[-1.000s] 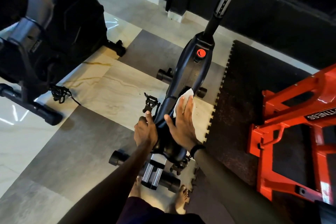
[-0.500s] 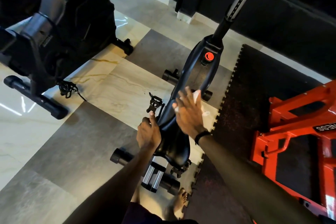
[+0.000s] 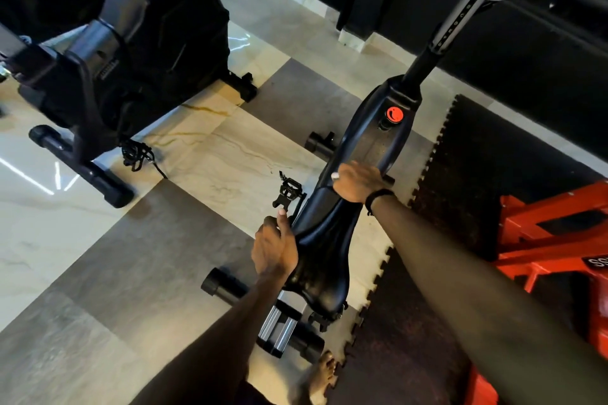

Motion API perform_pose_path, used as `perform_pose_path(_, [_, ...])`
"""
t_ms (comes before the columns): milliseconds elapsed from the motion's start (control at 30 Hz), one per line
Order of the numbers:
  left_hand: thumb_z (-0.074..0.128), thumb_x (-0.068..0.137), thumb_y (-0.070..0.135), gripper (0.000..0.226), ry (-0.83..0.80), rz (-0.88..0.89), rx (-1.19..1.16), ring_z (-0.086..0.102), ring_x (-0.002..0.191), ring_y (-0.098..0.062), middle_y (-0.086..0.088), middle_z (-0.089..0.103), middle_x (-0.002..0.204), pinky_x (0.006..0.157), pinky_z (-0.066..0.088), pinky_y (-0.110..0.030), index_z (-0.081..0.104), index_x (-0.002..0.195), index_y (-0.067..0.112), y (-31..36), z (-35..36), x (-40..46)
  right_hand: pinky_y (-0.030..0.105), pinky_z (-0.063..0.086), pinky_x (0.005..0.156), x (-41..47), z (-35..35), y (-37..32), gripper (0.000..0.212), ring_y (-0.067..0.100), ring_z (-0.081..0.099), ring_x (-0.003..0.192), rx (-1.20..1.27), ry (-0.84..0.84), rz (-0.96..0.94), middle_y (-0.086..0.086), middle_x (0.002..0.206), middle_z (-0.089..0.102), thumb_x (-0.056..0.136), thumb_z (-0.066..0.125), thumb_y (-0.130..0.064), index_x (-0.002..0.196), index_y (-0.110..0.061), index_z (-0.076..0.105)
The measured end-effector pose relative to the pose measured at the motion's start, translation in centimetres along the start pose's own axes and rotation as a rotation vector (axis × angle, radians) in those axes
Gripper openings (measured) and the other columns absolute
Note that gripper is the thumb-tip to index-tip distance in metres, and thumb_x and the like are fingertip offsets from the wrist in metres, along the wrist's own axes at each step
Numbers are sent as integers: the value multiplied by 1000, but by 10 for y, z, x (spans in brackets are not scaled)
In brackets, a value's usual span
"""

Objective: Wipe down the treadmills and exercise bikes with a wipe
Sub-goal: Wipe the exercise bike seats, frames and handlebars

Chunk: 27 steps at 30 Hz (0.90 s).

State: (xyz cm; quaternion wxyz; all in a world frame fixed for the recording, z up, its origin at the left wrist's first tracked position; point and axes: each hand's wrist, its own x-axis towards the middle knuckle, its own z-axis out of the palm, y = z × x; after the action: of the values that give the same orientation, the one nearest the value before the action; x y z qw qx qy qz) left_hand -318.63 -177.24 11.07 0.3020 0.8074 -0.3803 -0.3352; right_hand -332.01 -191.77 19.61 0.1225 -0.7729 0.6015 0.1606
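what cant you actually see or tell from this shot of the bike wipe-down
Head view only:
- Wipe: only a white sliver shows; the right hand covers the rest.
- Bike handlebars: cut off by the top edge above the post.
- Left hand fingers: curled behind the saddle, grip unclear.

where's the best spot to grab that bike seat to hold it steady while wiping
Probably the narrow front half of the seat, taken from the left side. It tapers there, so fingers can wrap its edge, while the wide rear is too broad. The left hand already holds that left edge, leaving the right hand free on the bike frame ahead. The wipe barely shows under it.
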Motion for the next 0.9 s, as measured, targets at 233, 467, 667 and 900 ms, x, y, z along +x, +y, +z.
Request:
perform_pose_path(233, [7, 95, 64, 71, 35, 28, -70, 59, 85, -34, -17, 62, 96, 72, 48, -44, 52, 106, 10, 1, 0, -2, 41, 37, 93, -49, 43, -45, 27, 28, 64, 98, -237, 51, -303, 8, 100, 70, 96, 41, -24, 97, -16, 67])
perform_pose_path(467, [6, 98, 62, 70, 59, 38, -65, 61, 88, -36, -19, 63, 98, 70, 44, -42, 51, 106, 10, 2, -5, -2, 58, 20, 117, -61, 73, -56, 48, 20, 62, 107, -94, 294, -385, -1, 95, 71, 97, 25, -29, 93, -19, 72])
perform_pose_path(667, [2, 95, 68, 75, 46, 45, -102, 59, 85, -33, -16, 63, 95, 81, 50, -52, 51, 107, 12, 4, -4, -4, 51, -7, 120, -47, 49, -3, 70, 27, 40, 142, -45, 276, -136, 11, 140, 58, 99, 17, -55, 114, -15, 72])
perform_pose_path(900, [13, 102, 55, 60, 33, 21, -182, 56, 79, -26, -11, 62, 93, 73, 46, -40, 52, 107, 10, 3, -7, -2, 53, 15, 121, -121, 107, -67, 49, 26, 44, 139, 55, 330, -314, 9, 135, 61, 102, 25, -34, 123, -13, 64])
